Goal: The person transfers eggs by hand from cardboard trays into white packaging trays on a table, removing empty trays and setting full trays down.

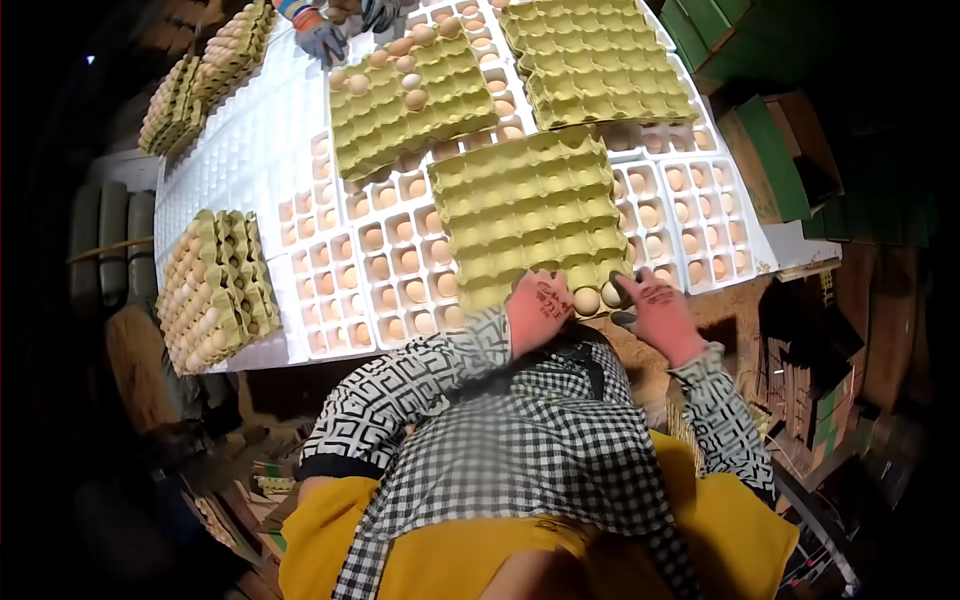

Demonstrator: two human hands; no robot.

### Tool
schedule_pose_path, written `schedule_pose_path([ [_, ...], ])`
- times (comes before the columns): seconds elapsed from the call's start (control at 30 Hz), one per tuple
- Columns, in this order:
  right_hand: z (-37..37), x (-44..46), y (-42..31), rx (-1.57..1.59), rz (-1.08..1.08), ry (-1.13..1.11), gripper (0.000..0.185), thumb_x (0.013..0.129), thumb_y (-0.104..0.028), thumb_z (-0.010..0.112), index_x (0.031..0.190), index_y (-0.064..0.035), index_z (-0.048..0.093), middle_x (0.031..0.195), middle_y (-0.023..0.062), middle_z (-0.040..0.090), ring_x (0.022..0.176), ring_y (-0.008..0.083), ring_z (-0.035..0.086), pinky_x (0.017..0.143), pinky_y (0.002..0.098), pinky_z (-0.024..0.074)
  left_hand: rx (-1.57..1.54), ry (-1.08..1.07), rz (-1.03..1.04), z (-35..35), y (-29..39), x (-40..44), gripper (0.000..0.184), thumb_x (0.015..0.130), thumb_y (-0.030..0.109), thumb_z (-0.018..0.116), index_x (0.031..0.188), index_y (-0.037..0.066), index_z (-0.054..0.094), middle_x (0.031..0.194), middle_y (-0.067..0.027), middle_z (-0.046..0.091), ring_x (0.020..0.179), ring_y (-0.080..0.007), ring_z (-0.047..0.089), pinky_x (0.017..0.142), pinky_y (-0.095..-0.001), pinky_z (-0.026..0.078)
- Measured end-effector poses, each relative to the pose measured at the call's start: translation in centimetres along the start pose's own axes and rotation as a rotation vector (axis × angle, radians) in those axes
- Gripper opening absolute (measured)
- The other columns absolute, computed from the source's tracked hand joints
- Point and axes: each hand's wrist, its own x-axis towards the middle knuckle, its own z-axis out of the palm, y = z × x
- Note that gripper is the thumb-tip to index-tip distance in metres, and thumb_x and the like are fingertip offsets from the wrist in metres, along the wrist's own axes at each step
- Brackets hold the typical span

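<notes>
A yellow-green egg tray (pixel 530 215) lies tilted over the white partitioned trays in front of me, most of its hollows bare. Two eggs sit at its near edge, a left egg (pixel 587 300) and a right egg (pixel 612 294). My left hand (pixel 540 308), in a pink and grey glove, rests at that near edge beside the left egg. Its fingers are curled, and what they hold, if anything, is hidden. My right hand (pixel 660 312), gloved alike, has thumb and finger around the right egg at the tray's near right corner.
White partitioned trays (pixel 368 285) hold many eggs. Other pulp trays (pixel 600 65) lie beyond, one (pixel 420 130) with several eggs. Stacks of filled egg trays (pixel 215 290) stand along the left. Another person's gloved hand (pixel 322 40) is at the far edge. Green boxes (pixel 765 160) stand right.
</notes>
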Motion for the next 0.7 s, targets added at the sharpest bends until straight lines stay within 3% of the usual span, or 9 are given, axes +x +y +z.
schedule_pose_path([
  [0.13,1.5,0.5,3.8,0.597,-0.068,0.103,0.063,0.075,-0.026,0.077,0.132,-0.01,0.054,0.113,0.0181,0.064,0.099,0.0293,0.064,0.086,0.0358,0.052,-0.424,-0.032,-0.177,-3.0,-3.5,-1.8,0.04,0.08,0.039,0.072,0.093,0.002,0.066,0.094,-0.0127,0.063,0.079,-0.0263,0.065,0.07,-0.0364,0.053],
  [0.23,-2.2,-1.3,3.7,1.748,0.238,0.071,0.065,0.073,-0.014,0.077,0.133,-0.003,0.052,0.112,0.0107,0.063,0.09,0.0163,0.064,0.065,0.0288,0.0547,-1.594,0.102,-0.448,-3.2,-8.4,-7.3,0.043,0.089,0.027,0.061,0.125,0.004,0.06,0.116,-0.0092,0.064,0.102,-0.0176,0.063,0.082,-0.0301,0.052],
  [0.33,-3.9,-1.0,1.9,1.644,0.089,0.131,0.064,0.075,-0.015,0.076,0.132,-0.0007,0.052,0.128,0.0087,0.055,0.094,0.0171,0.063,0.07,0.0286,0.0554,-1.943,0.202,-0.443,-6.3,-7.8,-10.0,0.043,0.086,0.021,0.065,0.125,0.005,0.058,0.12,-0.0082,0.061,0.109,-0.0192,0.061,0.088,-0.0319,0.052],
  [0.4,-3.3,-0.2,1.1,0.892,-0.078,0.139,0.064,0.071,-0.025,0.082,0.13,-0.0139,0.059,0.134,0.0105,0.052,0.106,0.0256,0.06,0.082,0.0362,0.0538,-1.555,0.179,-0.517,-5.4,-7.1,-9.5,0.052,0.077,0.025,0.075,0.123,0.005,0.058,0.119,-0.011,0.06,0.088,-0.0245,0.064,0.077,-0.0352,0.054],
  [0.47,-3.8,0.2,-3.2,0.103,-0.115,0.148,0.058,0.069,-0.029,0.082,0.124,-0.0262,0.063,0.136,0.0155,0.049,0.113,0.0343,0.056,0.084,0.0428,0.0523,-0.425,0.105,-0.323,-6.0,-3.9,-8.3,0.049,0.074,0.019,0.076,0.118,0.006,0.061,0.11,-0.0124,0.061,0.094,-0.0308,0.063,0.078,-0.0326,0.054],
  [0.5,-2.0,0.8,-3.6,-0.054,-0.16,0.102,0.06,0.067,-0.029,0.083,0.123,-0.0247,0.063,0.14,0.0181,0.045,0.11,0.0369,0.056,0.082,0.0419,0.0509,-0.29,0.036,-0.263,-3.7,-3.0,-8.0,0.044,0.077,0.015,0.073,0.119,0.005,0.062,0.111,-0.0125,0.061,0.088,-0.0336,0.064,0.071,-0.0356,0.054],
  [0.57,2.3,1.8,-3.4,-0.209,-0.241,0.225,0.048,0.072,-0.023,0.077,0.119,-0.0218,0.065,0.138,0.0155,0.046,0.111,0.0422,0.054,0.082,0.044,0.0512,-0.399,0.095,-0.517,0.2,-0.6,-5.7,0.024,0.084,0.018,0.063,0.105,0.007,0.065,0.103,-0.013,0.057,0.078,-0.0278,0.065,0.061,-0.0356,0.052],
  [0.6,0.6,2.3,-4.0,-0.128,-0.22,0.131,0.047,0.071,-0.023,0.078,0.116,-0.0204,0.066,0.138,0.0162,0.047,0.112,0.0412,0.053,0.081,0.0442,0.0511,0.101,0.05,-0.265,1.4,-0.9,-5.4,0.018,0.087,0.021,0.058,0.097,0.008,0.066,0.101,-0.014,0.055,0.077,-0.0264,0.065,0.058,-0.0345,0.051],
  [0.7,-2.0,2.7,-3.3,0.229,-0.263,0.202,0.049,0.061,-0.025,0.086,0.105,-0.0126,0.069,0.128,0.0187,0.055,0.111,0.036,0.059,0.089,0.0424,0.0503,-0.412,0.021,-0.291,-4.1,-3.8,-8.4,0.039,0.076,0.036,0.074,0.103,0.009,0.066,0.111,-0.0161,0.054,0.093,-0.0298,0.064,0.071,-0.0405,0.053],
])
